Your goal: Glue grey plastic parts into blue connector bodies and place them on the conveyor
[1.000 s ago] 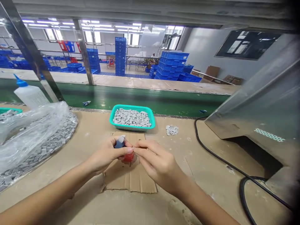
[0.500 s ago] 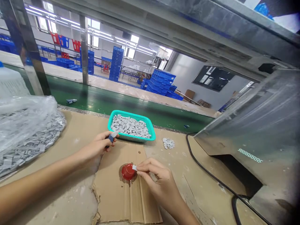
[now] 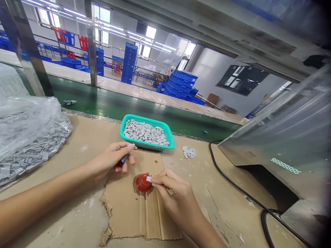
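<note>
My left hand is closed around a small dark blue piece, just in front of the teal basket of grey pieces. Between finger and thumb, my right hand pinches a small light grey piece at the right edge of a red dome-shaped object. That red object sits in a wet brown stain on a torn cardboard sheet. The fingers hide part of both held pieces.
A plastic bag of grey pieces lies at the left. A small pile of grey pieces is right of the basket. Beyond runs a green belt. A black cable curves past a metal housing at the right.
My left hand has turned and its fingers now cover more of the blue piece. My right hand still pinches the grey piece by the red object. The camera view has shifted slightly.
</note>
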{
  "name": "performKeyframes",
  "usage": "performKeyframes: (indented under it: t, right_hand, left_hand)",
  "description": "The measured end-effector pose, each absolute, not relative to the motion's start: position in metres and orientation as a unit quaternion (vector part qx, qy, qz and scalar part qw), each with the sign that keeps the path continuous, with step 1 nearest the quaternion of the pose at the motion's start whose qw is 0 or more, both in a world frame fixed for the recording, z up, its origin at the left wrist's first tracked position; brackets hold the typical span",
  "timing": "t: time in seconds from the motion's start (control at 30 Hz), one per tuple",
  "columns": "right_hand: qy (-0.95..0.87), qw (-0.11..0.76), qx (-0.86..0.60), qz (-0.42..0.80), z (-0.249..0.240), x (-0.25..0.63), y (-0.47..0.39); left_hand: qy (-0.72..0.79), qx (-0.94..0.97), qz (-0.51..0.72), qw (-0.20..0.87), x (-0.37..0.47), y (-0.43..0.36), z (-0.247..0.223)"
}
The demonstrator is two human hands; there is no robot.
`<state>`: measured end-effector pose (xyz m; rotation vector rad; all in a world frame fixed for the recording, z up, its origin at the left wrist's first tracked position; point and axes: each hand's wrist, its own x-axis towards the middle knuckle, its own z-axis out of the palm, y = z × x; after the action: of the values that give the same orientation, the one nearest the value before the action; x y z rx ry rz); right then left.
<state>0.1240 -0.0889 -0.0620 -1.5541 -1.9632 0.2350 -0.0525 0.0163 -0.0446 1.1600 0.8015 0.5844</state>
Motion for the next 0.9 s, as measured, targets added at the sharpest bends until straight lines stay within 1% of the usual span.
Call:
performKeyframes:
  t: [0.1, 0.23, 0.33, 0.43, 0.57, 0.77, 0.9]
  right_hand:
    - [-0.744, 0.309, -0.585, 0.092, -0.063, 0.124, -0.089]
    - [-0.749, 0.291, -0.587, 0.093, -0.062, 0.123, -0.091]
    - [-0.75, 0.285, -0.591, 0.084, -0.063, 0.121, -0.092]
    - [-0.751, 0.294, -0.586, 0.077, -0.062, 0.12, -0.092]
    - [-0.724, 0.316, -0.604, 0.104, -0.046, 0.12, -0.089]
    - [-0.666, 0.349, -0.634, 0.181, 0.002, 0.122, -0.073]
    - [-0.647, 0.364, -0.63, 0.226, 0.022, 0.118, -0.052]
  left_hand:
    - [0.368, 0.467, 0.293, 0.749, -0.052, 0.015, -0.042]
    - [0.316, 0.364, 0.325, 0.814, -0.052, 0.014, -0.038]
    - [0.29, 0.326, 0.296, 0.85, -0.053, 0.015, -0.036]
    - [0.258, 0.329, 0.262, 0.87, -0.057, 0.015, -0.038]
    - [0.231, 0.374, 0.24, 0.866, -0.059, 0.014, -0.04]
    - [0.22, 0.379, 0.277, 0.855, -0.057, 0.015, -0.037]
    - [0.222, 0.418, 0.269, 0.839, -0.058, 0.016, -0.037]
